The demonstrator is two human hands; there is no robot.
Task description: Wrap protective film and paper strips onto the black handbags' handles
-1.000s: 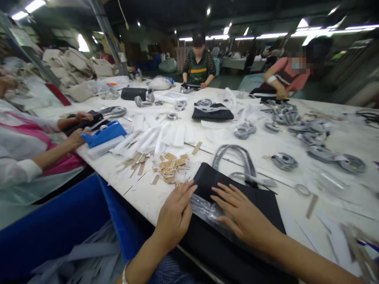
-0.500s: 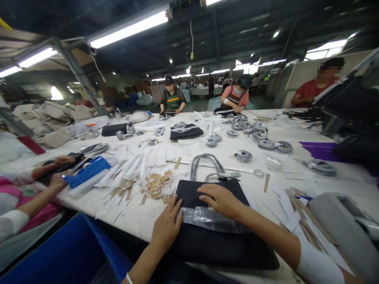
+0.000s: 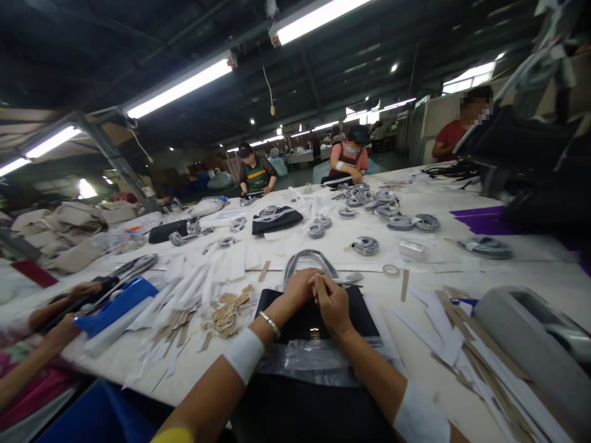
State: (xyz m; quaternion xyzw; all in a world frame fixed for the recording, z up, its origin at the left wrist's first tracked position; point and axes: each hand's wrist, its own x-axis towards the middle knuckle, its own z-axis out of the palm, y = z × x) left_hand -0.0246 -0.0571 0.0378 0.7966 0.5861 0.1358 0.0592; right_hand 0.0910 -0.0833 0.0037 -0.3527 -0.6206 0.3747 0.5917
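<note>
A black handbag lies on the table in front of me, its handles wrapped in pale film. Across its front runs a band of clear plastic, just below a small metal clasp. Over the bag's upper edge, my left hand and my right hand meet, fingertips together. The fingers of both are closed, and whatever is pinched between them is hidden.
Left of the bag lie tan tags with strings and white strips. Coiled grey straps and another black bag lie beyond. A grey tape dispenser stands at right. A co-worker's hands work at left.
Both hands have left the bag's surface, where they lay spread, and come together near its top edge. The clasp now shows. My view has turned slightly.
</note>
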